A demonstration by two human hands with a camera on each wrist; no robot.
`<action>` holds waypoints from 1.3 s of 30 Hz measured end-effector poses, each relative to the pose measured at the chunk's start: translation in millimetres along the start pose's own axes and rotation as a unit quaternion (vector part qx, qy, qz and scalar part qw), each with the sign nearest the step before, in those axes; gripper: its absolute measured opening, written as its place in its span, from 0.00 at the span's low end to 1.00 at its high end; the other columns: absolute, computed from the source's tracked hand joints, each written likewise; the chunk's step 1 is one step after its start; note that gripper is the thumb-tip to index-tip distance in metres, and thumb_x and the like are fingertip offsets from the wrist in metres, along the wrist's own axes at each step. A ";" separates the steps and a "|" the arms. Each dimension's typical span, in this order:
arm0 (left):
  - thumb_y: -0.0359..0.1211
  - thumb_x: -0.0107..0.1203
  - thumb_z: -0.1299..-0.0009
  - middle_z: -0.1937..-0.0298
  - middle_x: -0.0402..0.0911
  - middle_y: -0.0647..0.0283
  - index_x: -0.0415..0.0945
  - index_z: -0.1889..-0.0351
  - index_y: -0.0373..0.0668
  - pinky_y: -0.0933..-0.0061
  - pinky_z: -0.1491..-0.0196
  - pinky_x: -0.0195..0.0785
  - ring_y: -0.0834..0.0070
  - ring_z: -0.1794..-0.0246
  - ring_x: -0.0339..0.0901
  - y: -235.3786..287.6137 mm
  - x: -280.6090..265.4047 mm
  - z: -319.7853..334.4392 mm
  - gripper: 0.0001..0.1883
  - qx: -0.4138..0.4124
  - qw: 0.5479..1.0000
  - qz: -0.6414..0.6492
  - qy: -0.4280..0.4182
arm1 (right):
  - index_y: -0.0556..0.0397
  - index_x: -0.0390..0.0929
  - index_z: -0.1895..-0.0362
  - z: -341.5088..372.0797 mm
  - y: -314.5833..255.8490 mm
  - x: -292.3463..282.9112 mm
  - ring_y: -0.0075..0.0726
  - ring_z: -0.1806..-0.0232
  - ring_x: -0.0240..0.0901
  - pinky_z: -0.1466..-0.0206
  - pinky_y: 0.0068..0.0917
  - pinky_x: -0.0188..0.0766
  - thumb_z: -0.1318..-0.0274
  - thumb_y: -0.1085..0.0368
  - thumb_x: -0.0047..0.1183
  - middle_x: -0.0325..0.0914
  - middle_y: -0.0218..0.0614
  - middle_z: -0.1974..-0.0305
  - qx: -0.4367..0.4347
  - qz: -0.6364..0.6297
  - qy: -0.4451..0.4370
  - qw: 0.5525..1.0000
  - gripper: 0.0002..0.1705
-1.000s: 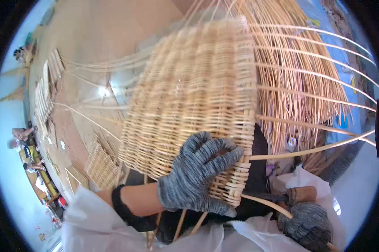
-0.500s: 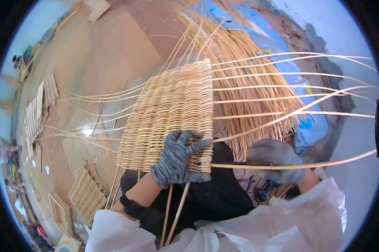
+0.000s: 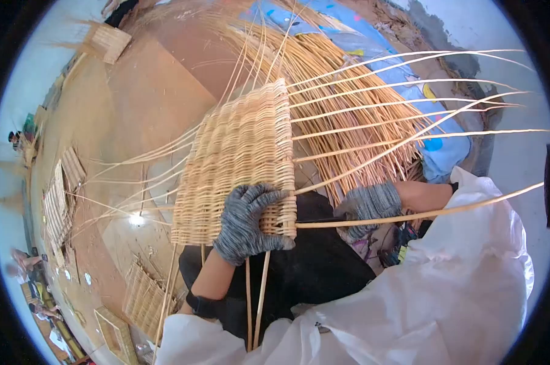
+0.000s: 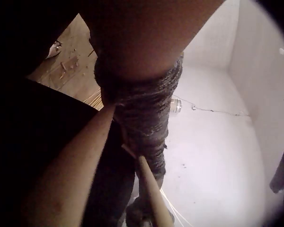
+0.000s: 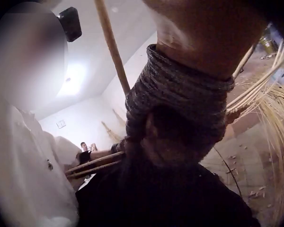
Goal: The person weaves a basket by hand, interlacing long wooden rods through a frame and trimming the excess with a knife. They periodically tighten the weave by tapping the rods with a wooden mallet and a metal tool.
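A woven wicker panel (image 3: pixel 238 146) lies tilted over the person's lap, long rods running out from its edges. The left hand (image 3: pixel 244 222), in a grey knitted glove, grips its near right corner, thumb along the lower edge. In the left wrist view the gloved left hand (image 4: pixel 139 113) is dark, with a pale rod (image 4: pixel 80 170) beside it. Right of the panel, the gloved right hand (image 3: pixel 369 210) is next to the lowest side rod (image 3: pixel 421 216). In the right wrist view, the right hand (image 5: pixel 180 104) curls round a brownish rounded handle end (image 5: pixel 165 142); the rest is hidden.
Beyond the panel a big bundle of loose rods (image 3: pixel 348 115) lies on a blue sheet (image 3: pixel 436 155). Other woven panels (image 3: pixel 144 298) and a wooden frame (image 3: pixel 116 334) are on the floor at left. Long side rods spread toward the right wall.
The panel and left hand have shifted left in the head view as the view moved. The right hand rose from the lower right, where a wooden-handled tool showed, to beside the panel's rods.
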State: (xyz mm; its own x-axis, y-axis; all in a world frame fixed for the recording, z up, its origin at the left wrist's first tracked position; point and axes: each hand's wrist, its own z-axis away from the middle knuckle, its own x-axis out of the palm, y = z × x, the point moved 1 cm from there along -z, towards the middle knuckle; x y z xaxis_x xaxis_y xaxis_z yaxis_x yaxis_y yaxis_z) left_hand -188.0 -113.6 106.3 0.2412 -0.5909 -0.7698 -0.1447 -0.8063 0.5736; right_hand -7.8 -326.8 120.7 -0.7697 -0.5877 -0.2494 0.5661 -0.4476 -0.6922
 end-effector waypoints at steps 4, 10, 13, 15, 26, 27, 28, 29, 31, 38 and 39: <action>0.64 0.70 0.68 0.51 0.79 0.62 0.80 0.49 0.53 0.58 0.42 0.60 0.63 0.49 0.74 -3.5 2.4 -0.1 0.47 0.002 1.000 0.011 0.009 | 0.57 0.75 0.56 1.3 11.8 5.7 0.48 0.64 0.80 0.63 0.43 0.74 0.51 0.46 0.62 0.81 0.48 0.68 -0.052 0.015 0.076 0.996 0.28; 0.65 0.70 0.69 0.47 0.77 0.60 0.79 0.47 0.52 0.59 0.39 0.58 0.60 0.47 0.72 -4.4 5.0 3.5 0.49 -0.005 1.000 0.013 0.010 | 0.48 0.78 0.56 29.0 -46.5 -15.1 0.53 0.65 0.79 0.60 0.42 0.74 0.47 0.50 0.54 0.81 0.47 0.65 0.096 0.197 0.026 0.975 0.20; 0.66 0.70 0.67 0.47 0.76 0.62 0.79 0.47 0.58 0.57 0.36 0.54 0.62 0.44 0.71 -10.8 8.6 4.7 0.46 -0.051 0.998 0.034 -0.006 | 0.49 0.78 0.55 62.2 -23.1 -8.1 0.50 0.62 0.79 0.59 0.41 0.74 0.47 0.51 0.54 0.80 0.45 0.62 0.080 0.107 -0.005 0.991 0.19; 0.65 0.70 0.67 0.48 0.76 0.60 0.79 0.47 0.56 0.57 0.36 0.54 0.60 0.43 0.71 -14.2 11.0 3.3 0.46 -0.059 0.998 0.031 -0.005 | 0.50 0.77 0.54 82.7 8.8 0.9 0.49 0.60 0.78 0.58 0.40 0.74 0.48 0.53 0.55 0.79 0.45 0.60 0.112 0.103 0.020 0.988 0.20; 0.66 0.69 0.63 0.41 0.72 0.55 0.72 0.41 0.45 0.55 0.31 0.49 0.57 0.37 0.65 1.3 21.4 -1.5 0.53 -0.030 1.000 -0.001 0.003 | 0.49 0.75 0.48 61.2 -87.0 60.6 0.45 0.55 0.74 0.50 0.41 0.72 0.44 0.55 0.49 0.76 0.48 0.59 -0.053 0.304 0.454 0.836 0.21; 0.65 0.69 0.63 0.41 0.72 0.55 0.72 0.41 0.45 0.55 0.31 0.49 0.58 0.37 0.65 3.6 22.0 -2.0 0.52 -0.030 1.000 0.003 0.001 | 0.50 0.75 0.49 57.6 -91.4 50.2 0.46 0.56 0.74 0.51 0.43 0.72 0.43 0.55 0.48 0.76 0.49 0.61 -0.009 0.336 0.499 0.799 0.20; 0.65 0.70 0.63 0.41 0.72 0.55 0.73 0.42 0.45 0.55 0.31 0.49 0.58 0.36 0.65 7.1 20.8 -2.5 0.52 -0.031 1.000 0.007 -0.001 | 0.50 0.75 0.50 49.6 -83.3 47.8 0.46 0.58 0.76 0.54 0.44 0.73 0.42 0.55 0.48 0.77 0.48 0.62 0.030 0.325 0.444 0.834 0.19; 0.65 0.70 0.63 0.41 0.72 0.56 0.74 0.43 0.45 0.55 0.31 0.49 0.58 0.36 0.65 9.3 20.9 -2.3 0.51 -0.033 0.999 0.013 -0.002 | 0.50 0.75 0.51 36.3 -69.9 47.6 0.46 0.59 0.77 0.56 0.45 0.74 0.41 0.56 0.47 0.77 0.47 0.64 0.069 0.313 0.386 0.865 0.18; 0.64 0.71 0.65 0.42 0.73 0.57 0.76 0.45 0.46 0.56 0.32 0.51 0.58 0.37 0.66 10.5 26.2 0.8 0.50 -0.045 0.999 0.022 0.010 | 0.51 0.75 0.53 23.4 -60.7 46.0 0.46 0.64 0.78 0.62 0.45 0.75 0.40 0.56 0.46 0.78 0.45 0.68 0.116 0.290 0.309 0.898 0.17; 0.63 0.72 0.67 0.43 0.73 0.57 0.78 0.48 0.47 0.56 0.31 0.51 0.57 0.38 0.66 3.6 31.3 -3.1 0.48 -0.099 0.992 0.072 0.009 | 0.50 0.74 0.60 0.2 -47.5 -11.0 0.48 0.75 0.79 0.77 0.41 0.74 0.40 0.58 0.45 0.78 0.43 0.76 0.058 0.324 0.170 0.929 0.12; 0.62 0.72 0.67 0.44 0.74 0.57 0.78 0.48 0.47 0.56 0.32 0.51 0.57 0.39 0.67 1.5 32.6 -3.9 0.47 -0.106 0.991 0.082 0.010 | 0.50 0.74 0.61 -1.7 -45.1 -18.8 0.48 0.75 0.79 0.77 0.41 0.74 0.40 0.58 0.45 0.78 0.43 0.76 0.015 0.311 0.161 0.936 0.11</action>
State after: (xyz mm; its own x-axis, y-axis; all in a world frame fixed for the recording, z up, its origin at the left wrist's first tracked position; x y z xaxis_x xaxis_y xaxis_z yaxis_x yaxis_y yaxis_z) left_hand -176.6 -134.0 83.2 0.2507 -0.7107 -0.6573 0.0213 -0.6747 0.7378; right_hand -19.4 -294.4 155.5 -0.3344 -0.5092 -0.7930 0.9389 -0.1072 -0.3271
